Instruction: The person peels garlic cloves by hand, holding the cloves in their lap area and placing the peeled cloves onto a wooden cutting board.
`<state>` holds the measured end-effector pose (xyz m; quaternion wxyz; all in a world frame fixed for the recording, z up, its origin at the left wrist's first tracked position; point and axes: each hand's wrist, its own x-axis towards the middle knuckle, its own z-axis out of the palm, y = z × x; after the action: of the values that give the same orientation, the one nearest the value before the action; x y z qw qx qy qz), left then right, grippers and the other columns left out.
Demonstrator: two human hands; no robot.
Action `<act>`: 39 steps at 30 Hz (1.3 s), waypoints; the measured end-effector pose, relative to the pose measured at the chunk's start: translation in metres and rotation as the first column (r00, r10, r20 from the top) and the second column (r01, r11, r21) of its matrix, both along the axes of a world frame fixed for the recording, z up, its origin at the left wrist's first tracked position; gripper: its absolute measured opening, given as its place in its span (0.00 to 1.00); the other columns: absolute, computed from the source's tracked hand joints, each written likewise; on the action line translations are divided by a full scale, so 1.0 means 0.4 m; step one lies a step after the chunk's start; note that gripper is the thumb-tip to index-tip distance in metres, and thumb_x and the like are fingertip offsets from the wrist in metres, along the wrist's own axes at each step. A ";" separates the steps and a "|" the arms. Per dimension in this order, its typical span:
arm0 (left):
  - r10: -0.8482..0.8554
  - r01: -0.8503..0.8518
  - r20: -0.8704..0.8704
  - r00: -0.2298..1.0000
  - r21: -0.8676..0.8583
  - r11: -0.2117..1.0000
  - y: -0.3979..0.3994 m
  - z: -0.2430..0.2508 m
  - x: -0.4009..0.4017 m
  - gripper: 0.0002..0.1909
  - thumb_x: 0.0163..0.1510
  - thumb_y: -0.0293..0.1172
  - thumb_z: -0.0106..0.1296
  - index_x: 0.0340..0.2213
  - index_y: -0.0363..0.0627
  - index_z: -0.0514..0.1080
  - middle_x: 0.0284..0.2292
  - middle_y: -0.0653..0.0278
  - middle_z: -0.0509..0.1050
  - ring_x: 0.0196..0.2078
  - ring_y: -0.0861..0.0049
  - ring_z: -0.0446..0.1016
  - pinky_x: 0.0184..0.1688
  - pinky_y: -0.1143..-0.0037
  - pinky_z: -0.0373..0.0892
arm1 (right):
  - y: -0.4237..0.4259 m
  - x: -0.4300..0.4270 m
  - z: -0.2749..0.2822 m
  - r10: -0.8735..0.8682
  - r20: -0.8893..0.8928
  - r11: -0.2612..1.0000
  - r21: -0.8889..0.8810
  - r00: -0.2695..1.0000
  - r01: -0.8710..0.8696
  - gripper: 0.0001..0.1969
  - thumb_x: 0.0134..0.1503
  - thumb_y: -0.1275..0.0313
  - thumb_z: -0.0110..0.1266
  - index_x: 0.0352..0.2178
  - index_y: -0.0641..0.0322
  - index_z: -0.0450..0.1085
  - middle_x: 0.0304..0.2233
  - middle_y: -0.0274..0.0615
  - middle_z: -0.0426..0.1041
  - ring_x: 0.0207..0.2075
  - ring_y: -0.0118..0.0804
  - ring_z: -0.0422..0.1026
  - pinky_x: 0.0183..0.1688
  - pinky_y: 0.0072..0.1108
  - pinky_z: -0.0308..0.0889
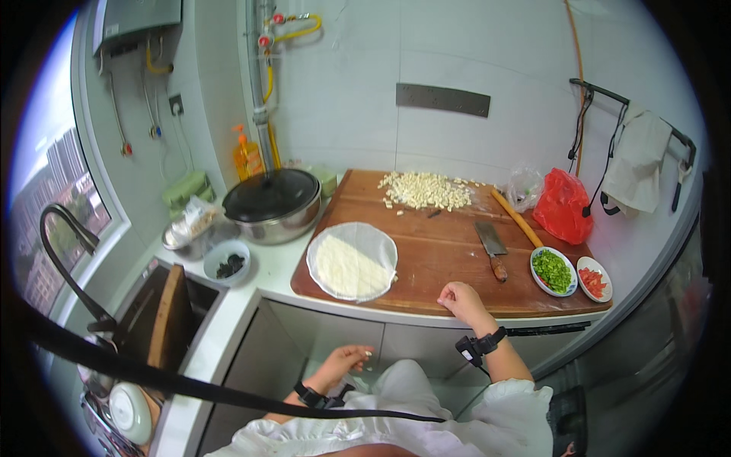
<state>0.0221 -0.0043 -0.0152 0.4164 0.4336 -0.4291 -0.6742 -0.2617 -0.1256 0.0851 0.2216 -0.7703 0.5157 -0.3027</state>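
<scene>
My left hand (347, 361) is below the counter edge, in front of my body, with a small white piece (368, 354) at its fingertips. Over the front edge of a wooden board (425, 274) is my right hand (461, 301), its fingers curled together; whether anything is pinched in them cannot be seen. Left of it on the board is a round white cloth-like cover or liner (374, 245) with a pale, roughly half-round mass (345, 268) showing. A cleaver (490, 239) lies beyond my right hand, handle towards me. Small cut white pieces (425, 190) are spread at the back.
A rolling pin (517, 217), a bowl of chopped greens (553, 271), a dish of chopped red pieces (593, 280) and a red plastic bag (562, 205) are at right. Left are a lidded pot (274, 220), a bowl with dark pieces (227, 263) and a sink (200, 303). A black strap (188, 385) crosses the view.
</scene>
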 end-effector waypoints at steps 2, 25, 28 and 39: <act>0.005 -0.005 0.000 1.000 -0.002 1.000 0.007 0.006 0.001 0.10 0.52 0.29 0.43 0.34 0.38 0.70 0.32 0.69 0.70 0.26 0.89 0.64 0.31 0.88 0.63 | -0.013 -0.006 0.005 0.008 -0.018 0.999 0.037 1.000 -0.007 0.07 0.41 0.72 0.56 0.17 0.62 0.66 0.19 0.42 0.68 0.23 0.37 0.67 0.26 0.25 0.62; 0.085 -0.085 0.013 0.996 -0.026 0.996 0.125 0.097 0.016 0.13 0.53 0.30 0.42 0.39 0.37 0.66 0.25 0.67 0.70 0.22 0.89 0.64 0.27 0.87 0.63 | -0.093 0.003 0.096 0.123 0.129 0.803 0.570 0.984 -0.175 0.15 0.54 0.62 0.45 0.22 0.64 0.67 0.20 0.33 0.70 0.23 0.21 0.68 0.24 0.12 0.62; 0.025 -0.024 0.024 0.999 -0.032 0.999 0.117 0.081 0.002 0.09 0.55 0.32 0.41 0.33 0.38 0.65 0.27 0.63 0.72 0.23 0.87 0.65 0.28 0.87 0.63 | -0.116 -0.006 0.031 0.085 -0.183 0.985 -0.134 0.979 -0.110 0.11 0.50 0.65 0.49 0.28 0.64 0.68 0.30 0.39 0.71 0.35 0.35 0.69 0.38 0.23 0.64; 0.011 -0.020 -0.080 0.997 -0.112 0.994 0.074 0.096 -0.031 0.10 0.55 0.36 0.42 0.33 0.42 0.63 0.28 0.65 0.71 0.24 0.87 0.66 0.29 0.86 0.63 | 0.243 0.247 -0.030 0.638 0.142 0.749 0.111 0.757 -0.653 0.08 0.46 0.71 0.50 0.28 0.65 0.65 0.25 0.42 0.68 0.27 0.34 0.68 0.29 0.23 0.63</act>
<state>0.0097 0.0254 0.0234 0.4622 0.3855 -0.4461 -0.6624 -0.1631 -0.0283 0.0729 0.3954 -0.8662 0.2282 -0.2032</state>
